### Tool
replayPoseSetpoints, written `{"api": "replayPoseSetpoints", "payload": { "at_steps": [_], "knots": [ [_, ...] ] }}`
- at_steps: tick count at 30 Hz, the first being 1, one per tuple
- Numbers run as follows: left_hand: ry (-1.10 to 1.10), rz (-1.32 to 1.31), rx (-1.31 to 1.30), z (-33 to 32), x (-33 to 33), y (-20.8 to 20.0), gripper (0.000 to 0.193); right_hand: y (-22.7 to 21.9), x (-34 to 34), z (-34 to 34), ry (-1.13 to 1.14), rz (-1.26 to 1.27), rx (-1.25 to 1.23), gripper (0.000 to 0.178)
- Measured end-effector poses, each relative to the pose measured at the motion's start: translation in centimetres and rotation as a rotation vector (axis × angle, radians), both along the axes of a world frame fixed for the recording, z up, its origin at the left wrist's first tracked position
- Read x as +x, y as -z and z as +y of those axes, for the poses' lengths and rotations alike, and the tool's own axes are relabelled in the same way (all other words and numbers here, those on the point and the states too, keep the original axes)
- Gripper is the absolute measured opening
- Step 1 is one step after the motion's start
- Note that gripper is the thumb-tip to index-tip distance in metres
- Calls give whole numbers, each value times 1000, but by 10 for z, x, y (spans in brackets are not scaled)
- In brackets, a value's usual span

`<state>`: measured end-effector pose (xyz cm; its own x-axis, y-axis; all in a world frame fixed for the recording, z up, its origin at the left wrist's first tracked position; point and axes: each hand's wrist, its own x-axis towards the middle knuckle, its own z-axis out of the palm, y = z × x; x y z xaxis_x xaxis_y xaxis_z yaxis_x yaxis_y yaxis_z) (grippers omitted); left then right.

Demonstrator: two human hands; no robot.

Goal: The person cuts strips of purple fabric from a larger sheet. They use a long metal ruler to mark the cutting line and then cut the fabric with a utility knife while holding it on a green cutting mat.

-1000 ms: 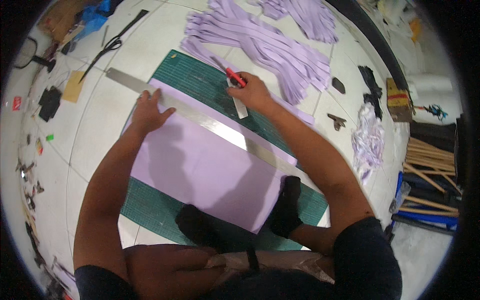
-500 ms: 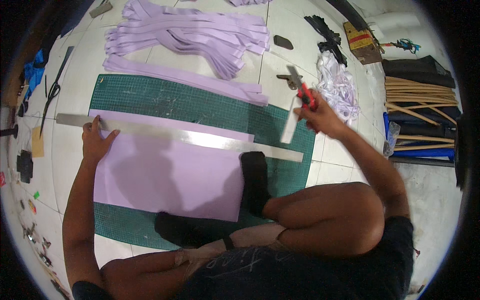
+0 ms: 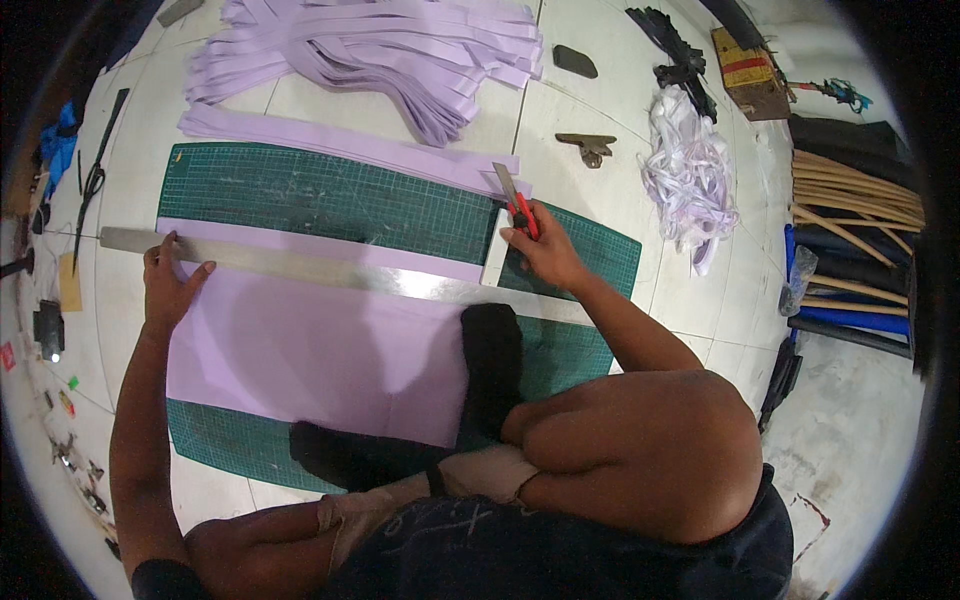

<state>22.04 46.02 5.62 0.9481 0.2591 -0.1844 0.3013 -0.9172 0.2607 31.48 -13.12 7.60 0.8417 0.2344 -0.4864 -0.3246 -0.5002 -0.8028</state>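
Our left hand (image 3: 178, 285) is spread, fingers pressing the steel ruler (image 3: 330, 271) near its left end. In this head view, our right hand (image 3: 550, 252) grips the red cutter (image 3: 524, 216) and white strip (image 3: 495, 252). Lilac fabric (image 3: 320, 350) lies under the ruler, on the green mat (image 3: 330, 200).

To my left I see black scissors (image 3: 97, 176) beside a tan card (image 3: 69, 284). On my right, a metal clip (image 3: 590, 147) lies near a dark slab (image 3: 575, 62), and past a pale ribbon tangle (image 3: 688, 165) I have brown tubes (image 3: 850, 187), nearer me than a box (image 3: 748, 82).
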Motion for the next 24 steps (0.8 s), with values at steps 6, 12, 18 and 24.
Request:
{"api": "replayPoseSetpoints", "payload": {
  "at_steps": [6,12,18,24],
  "knots": [
    [7,1,-26,-2,2,-4,87,8,5,-5,-15,52,14,44],
    [14,13,5,0,0,-1,88,16,6,-10,-14,50,34,45],
    [14,-12,-5,2,-1,1,87,13,7,-11,-20,81,31,45],
    [-2,-9,-22,2,0,2,87,10,7,-8,-8,98,14,46]
  ]
}}
